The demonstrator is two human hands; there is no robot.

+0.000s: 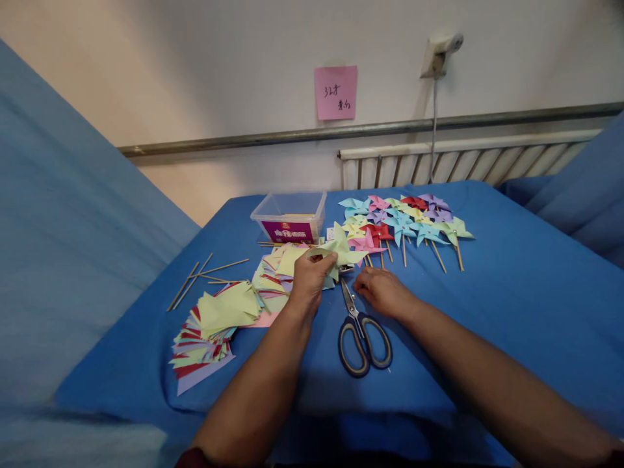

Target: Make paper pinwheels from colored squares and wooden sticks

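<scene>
My left hand (310, 278) pinches a pale green paper pinwheel (342, 244) between thumb and fingers, raised above the table. No stick shows on this pinwheel. Low on the blue cloth, my right hand (383, 290) has its fingers curled and pressed together at the tabletop; whatever they hold, if anything, is too small or hidden. Just left of it lies a pair of scissors (359, 325) with dark handles, blades pointing away from me. Tiny shiny bits lie near the blades. A metallic object (346, 268) shows partly behind the pinwheel.
Finished pinwheels (402, 223) on sticks lie at the back right. A clear plastic box (287, 224) stands at the back. Stacks of coloured paper (229, 309) spread on the left, with loose wooden sticks (190, 283) beyond. Blue curtains (73, 195) hang at the side.
</scene>
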